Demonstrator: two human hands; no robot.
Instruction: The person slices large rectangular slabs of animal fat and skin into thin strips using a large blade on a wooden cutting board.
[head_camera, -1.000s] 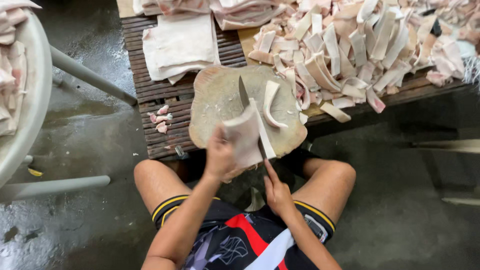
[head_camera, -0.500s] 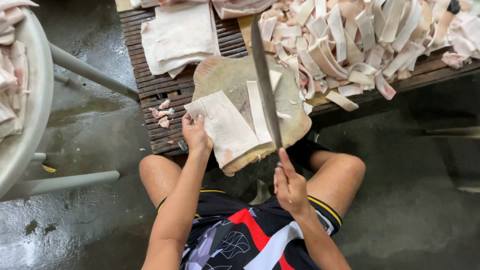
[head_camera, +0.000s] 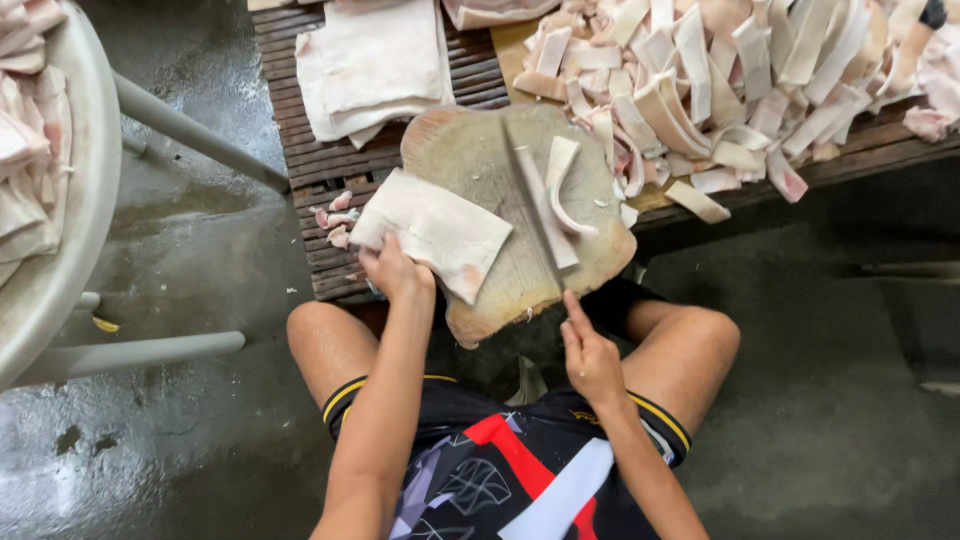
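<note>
While the far left edge is taken up by a big pale round tub (head_camera: 70, 215) on grey metal legs, it can be seen that it's loaded with pinkish-white slabs of pork skin (head_camera: 25, 150), stacked up near the rim. Next along, a dark slatted wooden bench (head_camera: 300, 215) is set over the wet concrete floor (head_camera: 180, 450), and a folded stack of flat skin sheets (head_camera: 372, 62) is laid on it, with a few small pink trimmings (head_camera: 335, 220) scattered by the bench's front edge.

Toward the middle, a worn round chopping block (head_camera: 480, 150) is seen on the bench. A flat skin sheet (head_camera: 440, 228) is draped over its left side, and its near corner is pinched by the left hand (head_camera: 395, 272), fingers curled tight together on it. Just right of that, a long knife (head_camera: 530, 205) is laid blade-down across the block, with cut strips (head_camera: 560, 185) right beside the blade. The handle is gripped by the right hand (head_camera: 590, 355), index finger stretched out along it, the other fingers closed round.

Further right, a large heap of cut strips (head_camera: 740, 80) is piled on the bench, not in any container.
</note>
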